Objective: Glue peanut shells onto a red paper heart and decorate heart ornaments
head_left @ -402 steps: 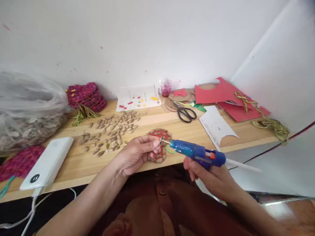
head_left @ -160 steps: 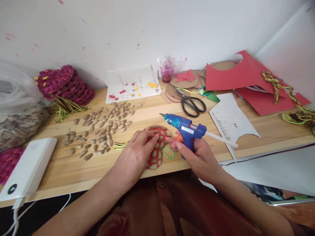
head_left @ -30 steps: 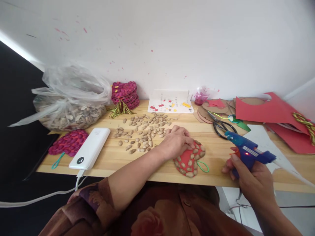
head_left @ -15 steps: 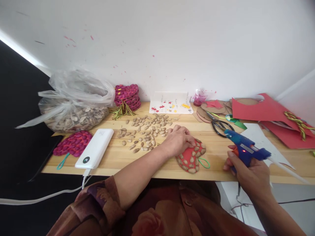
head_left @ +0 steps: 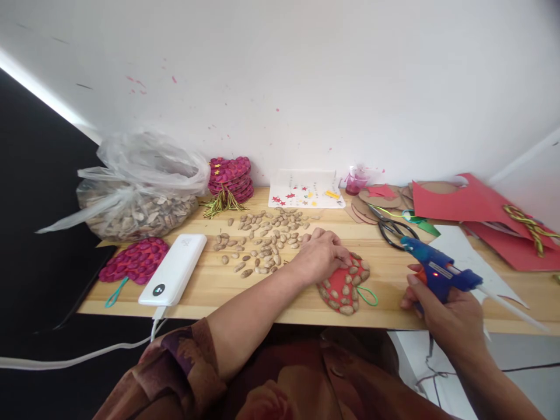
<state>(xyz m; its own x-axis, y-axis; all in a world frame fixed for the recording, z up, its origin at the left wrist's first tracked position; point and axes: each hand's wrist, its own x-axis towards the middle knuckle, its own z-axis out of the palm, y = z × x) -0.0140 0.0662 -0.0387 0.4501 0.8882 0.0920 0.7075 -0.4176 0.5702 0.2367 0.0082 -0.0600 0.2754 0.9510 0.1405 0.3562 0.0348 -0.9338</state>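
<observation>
A red cut-out (head_left: 339, 276) with a rounded, heart-like outline lies near the table's front edge, peanuts in the shell stuck along its rim and inside. From its right side sticks out a green cord loop (head_left: 367, 296). My left hand (head_left: 322, 256) rests over the cut-out's upper left part, fingers bent and closed, tips down on its surface; whatever is under them is hidden. In my right hand (head_left: 455, 315) is a blue hot glue gun (head_left: 437, 271), its small red light on, nozzle pointing left and a long glue stick out of its back.
Loose peanuts (head_left: 266, 248) lie left of my left hand. Around them are a white power bank (head_left: 173, 269), a purple peanut-covered piece (head_left: 133, 261), a stack of similar pieces (head_left: 231, 175) and a plastic bag of shells (head_left: 140, 213). Scissors (head_left: 391, 232) and red card (head_left: 459, 198) lie right.
The whole view has shifted slightly down and to the right. My left hand stays on the red cut-out, and the glue gun is still held up in my right hand.
</observation>
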